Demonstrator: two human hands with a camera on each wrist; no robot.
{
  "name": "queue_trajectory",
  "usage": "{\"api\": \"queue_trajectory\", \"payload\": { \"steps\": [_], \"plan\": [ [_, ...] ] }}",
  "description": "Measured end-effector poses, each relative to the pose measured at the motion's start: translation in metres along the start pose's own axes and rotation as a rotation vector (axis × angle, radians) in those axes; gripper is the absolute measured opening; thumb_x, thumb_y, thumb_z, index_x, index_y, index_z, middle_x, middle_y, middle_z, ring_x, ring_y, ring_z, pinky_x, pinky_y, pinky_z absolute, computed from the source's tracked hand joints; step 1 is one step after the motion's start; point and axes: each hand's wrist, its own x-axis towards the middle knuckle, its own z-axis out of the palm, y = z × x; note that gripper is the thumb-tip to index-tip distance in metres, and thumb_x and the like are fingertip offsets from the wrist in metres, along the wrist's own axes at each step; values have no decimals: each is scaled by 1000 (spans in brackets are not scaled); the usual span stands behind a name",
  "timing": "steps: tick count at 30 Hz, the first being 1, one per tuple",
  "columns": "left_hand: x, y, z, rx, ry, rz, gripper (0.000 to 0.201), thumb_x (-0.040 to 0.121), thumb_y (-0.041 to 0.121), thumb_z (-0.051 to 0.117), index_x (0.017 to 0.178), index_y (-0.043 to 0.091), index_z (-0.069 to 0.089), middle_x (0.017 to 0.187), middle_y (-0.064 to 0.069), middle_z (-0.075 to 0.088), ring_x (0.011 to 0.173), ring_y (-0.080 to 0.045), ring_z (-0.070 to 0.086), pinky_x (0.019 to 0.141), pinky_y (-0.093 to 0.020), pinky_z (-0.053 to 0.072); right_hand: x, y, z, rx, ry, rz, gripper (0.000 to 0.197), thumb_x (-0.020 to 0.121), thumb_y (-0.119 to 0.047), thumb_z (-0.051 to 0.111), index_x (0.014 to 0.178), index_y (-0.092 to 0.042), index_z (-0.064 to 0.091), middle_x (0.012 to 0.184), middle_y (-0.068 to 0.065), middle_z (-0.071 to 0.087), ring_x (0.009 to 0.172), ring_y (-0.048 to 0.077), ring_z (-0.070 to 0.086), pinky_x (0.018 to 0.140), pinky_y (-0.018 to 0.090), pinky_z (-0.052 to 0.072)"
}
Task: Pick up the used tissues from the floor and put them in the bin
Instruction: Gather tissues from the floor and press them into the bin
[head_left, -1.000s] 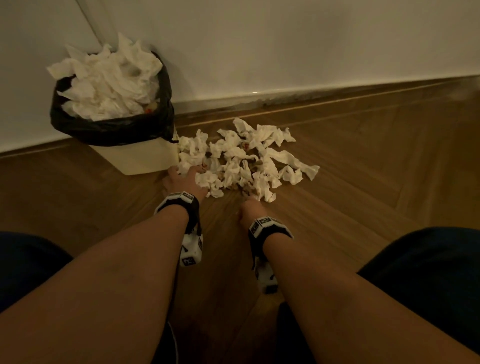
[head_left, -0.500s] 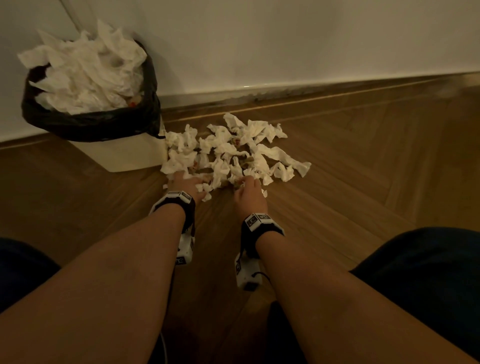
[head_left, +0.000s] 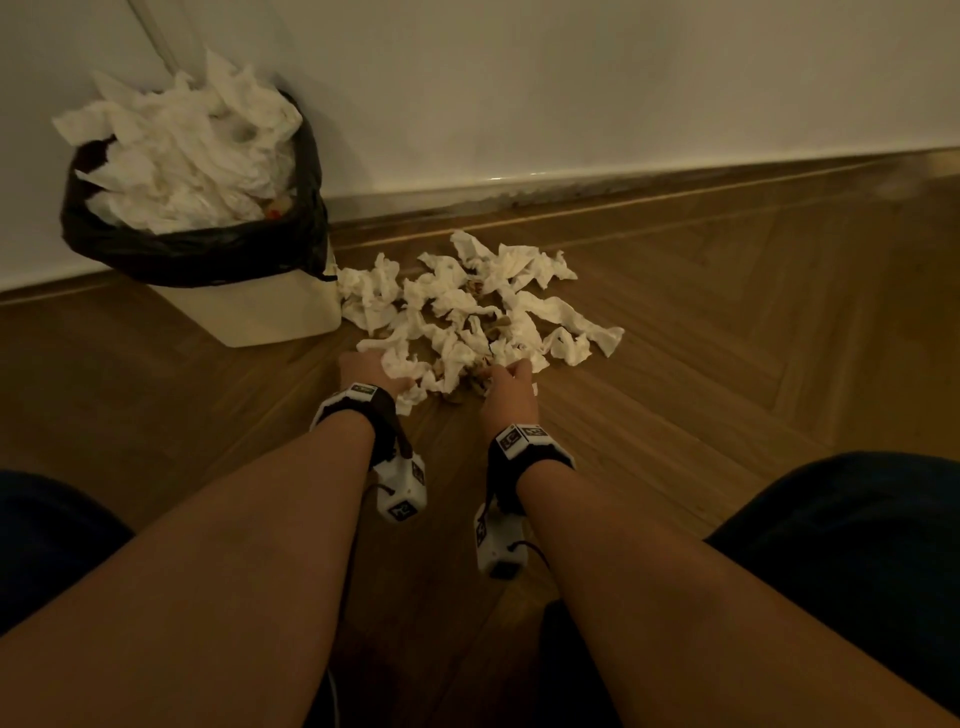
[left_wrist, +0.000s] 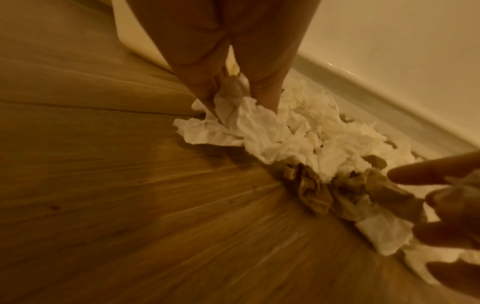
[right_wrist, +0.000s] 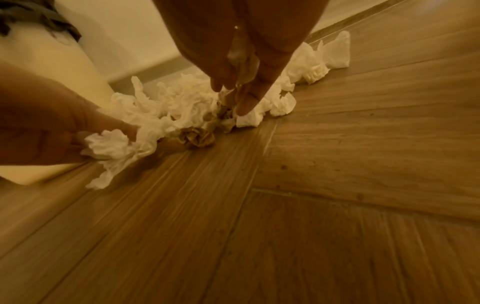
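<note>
A pile of crumpled white tissues (head_left: 467, 306) lies on the wooden floor beside the bin (head_left: 270, 317), with a few brown crumpled ones (right_wrist: 197, 137) at its near edge. The cream bin has a black bag and is heaped over its rim with tissues. My left hand (head_left: 366, 371) is at the pile's near left edge, and its fingers (left_wrist: 202, 90) grip a white tissue (left_wrist: 259, 127). At the near middle edge, my right hand (head_left: 509, 387) points down into the pile. Its fingertips (right_wrist: 246, 105) pinch a brownish tissue.
A white wall with a skirting strip (head_left: 623, 176) runs just behind the pile and the bin. Herringbone wood floor (head_left: 727, 338) stretches to the right. My knees in dark shorts (head_left: 857, 545) frame the lower corners of the head view.
Both hands have moved forward into the near edge of the pile. The right hand came from the bare floor up to the tissues, and both now hold tissue.
</note>
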Motion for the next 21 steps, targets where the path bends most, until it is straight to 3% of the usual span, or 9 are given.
{"api": "queue_trajectory", "payload": {
  "steps": [4,8,10,13,19,21],
  "plan": [
    [-1,1,-2,-61,-18,-31,52,91,31,57,134,3,46,140,-17,45,128,-31,43,105,-38,36,0,1,-1,-3,6,7,40,88,5,45,124,-9,53,130,10,35,105,28,52,77,25,39],
    [5,-6,-2,-211,3,-28,50,91,23,58,137,11,43,140,-13,45,126,-32,45,103,-39,39,2,-2,-2,35,-23,23,40,90,1,44,129,-10,47,133,12,40,115,31,49,88,33,43],
    [6,-8,-2,-165,-11,-17,40,96,21,47,135,12,46,138,-14,47,123,-33,47,100,-38,41,3,-3,-3,83,-24,30,37,94,-4,42,130,-10,45,132,12,47,117,30,49,90,35,42],
    [9,-8,-2,-226,-4,-37,38,100,13,35,135,7,46,140,-17,45,125,-35,44,102,-38,36,2,-4,-2,97,-23,34,31,97,-9,37,126,-9,45,125,14,52,111,31,53,79,31,40],
    [11,-10,4,-448,42,-109,40,98,7,40,136,-1,43,140,-21,44,128,-33,44,101,-34,38,2,-2,-3,48,-55,27,36,92,0,41,126,-9,49,130,13,42,113,30,50,88,32,43],
    [13,-9,3,-565,24,-146,42,100,16,36,137,-4,40,141,-23,42,129,-35,42,103,-36,37,3,-4,-3,125,-56,53,33,92,-3,42,122,-10,54,127,12,43,113,29,49,90,32,43]
  ]
}}
